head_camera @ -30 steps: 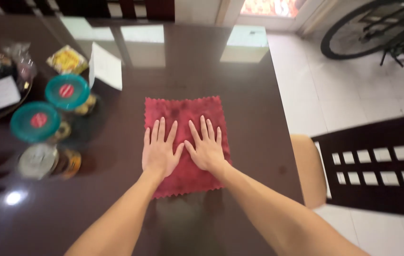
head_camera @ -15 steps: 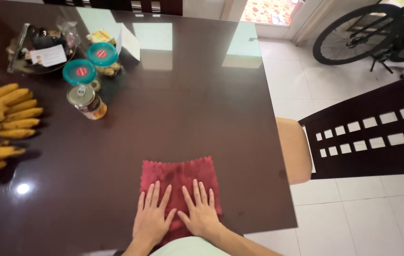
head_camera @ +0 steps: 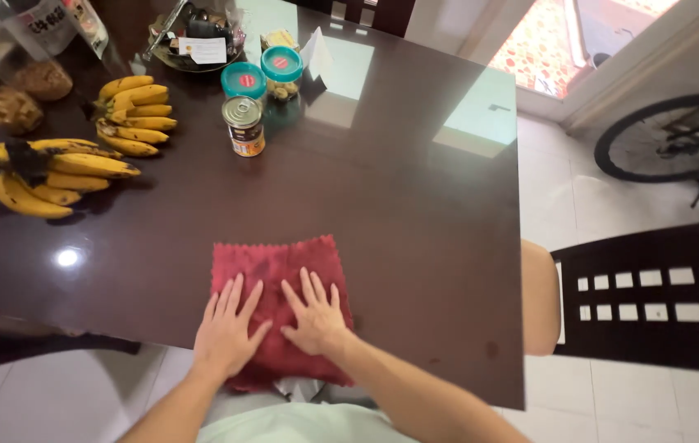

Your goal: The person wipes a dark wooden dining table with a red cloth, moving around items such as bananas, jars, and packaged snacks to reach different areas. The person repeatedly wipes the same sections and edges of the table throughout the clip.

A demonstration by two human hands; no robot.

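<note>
Since the earlier frame, cloth and hands have shifted toward the near table edge. Left hand (head_camera: 225, 332) and right hand (head_camera: 314, 320) lie flat, fingers spread, gripping nothing, pressing the red cloth (head_camera: 277, 275) overhanging the dark table (head_camera: 415, 213). Farther off: tin can (head_camera: 244, 125), bananas (head_camera: 58, 168), teal-lidded jars (head_camera: 281, 67).

Under my left hand (head_camera: 225, 331) and right hand (head_camera: 314, 322) I see a red cloth (head_camera: 277, 271), matt and nubbly, with pinked zigzag edges. The surface (head_camera: 399, 205) is dark, smooth and highly glossy, mirroring window light like glass. The tin can (head_camera: 244, 125) has a shiny metal lid and a paper label. Two jars (head_camera: 262, 75) carry smooth teal plastic lids. The bananas (head_camera: 70, 164) look waxy and matt. The floor tiles (head_camera: 579, 213) are pale and slightly glossy.
</note>
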